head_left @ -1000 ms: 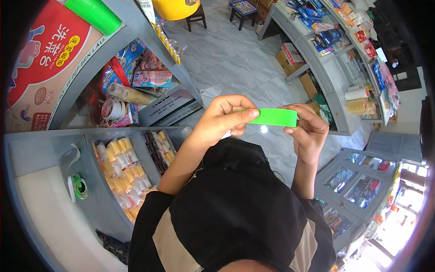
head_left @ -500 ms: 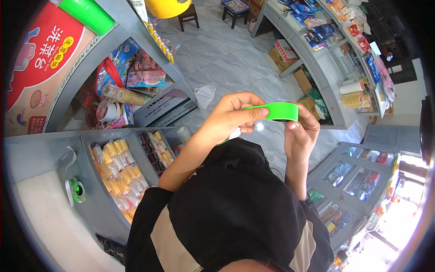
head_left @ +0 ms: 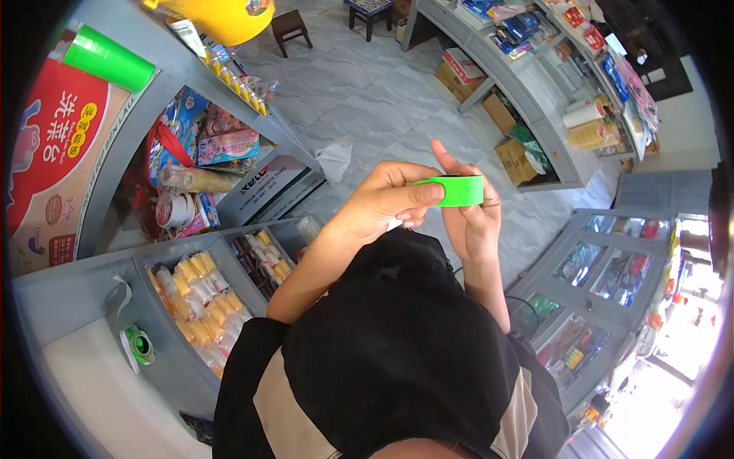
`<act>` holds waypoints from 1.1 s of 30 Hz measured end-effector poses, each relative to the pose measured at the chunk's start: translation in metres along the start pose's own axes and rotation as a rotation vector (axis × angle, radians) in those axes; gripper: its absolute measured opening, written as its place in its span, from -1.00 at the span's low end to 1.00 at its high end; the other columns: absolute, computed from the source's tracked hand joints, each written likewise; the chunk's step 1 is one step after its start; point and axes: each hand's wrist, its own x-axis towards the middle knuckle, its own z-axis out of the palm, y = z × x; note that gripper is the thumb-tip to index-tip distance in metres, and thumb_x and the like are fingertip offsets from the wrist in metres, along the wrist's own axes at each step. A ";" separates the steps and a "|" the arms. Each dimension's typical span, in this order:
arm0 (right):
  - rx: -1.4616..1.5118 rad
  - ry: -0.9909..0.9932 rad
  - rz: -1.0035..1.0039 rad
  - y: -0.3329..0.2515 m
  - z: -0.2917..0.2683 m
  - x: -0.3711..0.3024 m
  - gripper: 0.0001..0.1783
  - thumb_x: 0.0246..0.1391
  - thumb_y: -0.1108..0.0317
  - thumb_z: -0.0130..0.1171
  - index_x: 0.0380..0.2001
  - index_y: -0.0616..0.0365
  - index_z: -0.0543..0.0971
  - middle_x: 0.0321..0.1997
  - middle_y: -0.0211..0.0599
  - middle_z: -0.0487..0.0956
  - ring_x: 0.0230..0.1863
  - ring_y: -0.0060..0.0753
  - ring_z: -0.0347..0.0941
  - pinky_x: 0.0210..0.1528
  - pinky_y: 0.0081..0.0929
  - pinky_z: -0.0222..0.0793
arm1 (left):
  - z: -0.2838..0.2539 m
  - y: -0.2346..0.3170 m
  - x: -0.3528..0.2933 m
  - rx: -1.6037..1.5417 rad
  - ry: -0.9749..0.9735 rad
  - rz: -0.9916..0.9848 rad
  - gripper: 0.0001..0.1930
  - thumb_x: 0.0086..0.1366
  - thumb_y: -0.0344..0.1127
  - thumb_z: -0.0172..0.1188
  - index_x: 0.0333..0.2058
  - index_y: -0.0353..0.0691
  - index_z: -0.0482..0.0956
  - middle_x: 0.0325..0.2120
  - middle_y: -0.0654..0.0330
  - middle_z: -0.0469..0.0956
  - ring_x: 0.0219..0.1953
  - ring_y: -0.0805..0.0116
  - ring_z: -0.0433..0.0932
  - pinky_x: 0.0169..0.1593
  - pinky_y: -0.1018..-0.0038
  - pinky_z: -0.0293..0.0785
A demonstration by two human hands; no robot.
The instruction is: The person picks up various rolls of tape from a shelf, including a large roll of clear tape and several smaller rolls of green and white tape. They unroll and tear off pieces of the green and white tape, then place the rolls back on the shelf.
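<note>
A glossy green strip (head_left: 462, 193), bent into a short curve, is held up in front of the person's black top (head_left: 397, 329), above a gray marbled floor (head_left: 382, 107). The left hand (head_left: 382, 200) pinches one end between thumb and fingers. The right hand (head_left: 475, 218) meets the other end, one finger pointing up and away; whether it grips or merely braces cannot be told.

The strip looks light, thin and springy, probably plastic. It should bend easily, spring back if let go and slide on its smooth face; it seems hard to break, though a tight fold might crease it. The ends, taken between thumb and fingertip, look like the surest hold.

One second ago the strip lay longer and flatter, the hands farther apart with the right one pinching its end; now they are close together.
</note>
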 end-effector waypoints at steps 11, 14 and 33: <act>-1.403 -0.280 -0.389 -0.070 0.018 0.009 -0.58 -0.46 0.44 0.32 -0.36 0.23 0.53 -0.31 -0.24 0.54 -0.20 -0.20 0.45 -0.19 -0.39 0.35 | 0.017 0.007 0.000 0.725 0.253 0.064 -0.77 -0.03 -0.27 0.29 -0.42 -0.29 0.58 -0.70 0.39 0.43 -0.61 0.72 0.26 -0.55 0.71 0.15; -1.433 -0.308 -0.406 -0.073 0.019 0.006 -0.64 -0.44 0.42 0.30 -0.40 0.22 0.53 -0.35 -0.24 0.53 -0.29 -0.21 0.47 -0.29 -0.43 0.39 | 0.019 0.009 -0.003 0.768 0.221 0.067 -0.77 -0.03 -0.27 0.29 -0.42 -0.30 0.58 -0.67 0.35 0.47 -0.58 0.70 0.30 -0.52 0.70 0.20; -1.558 -0.278 -0.544 -0.070 0.029 0.000 -0.64 -0.45 0.49 0.27 -0.40 0.26 0.52 -0.35 -0.21 0.50 -0.28 -0.21 0.46 -0.30 -0.42 0.40 | 0.024 0.004 -0.005 0.889 0.300 0.107 -0.74 -0.02 -0.34 0.27 -0.33 -0.33 0.54 -0.58 0.26 0.54 -0.53 0.67 0.40 -0.45 0.71 0.31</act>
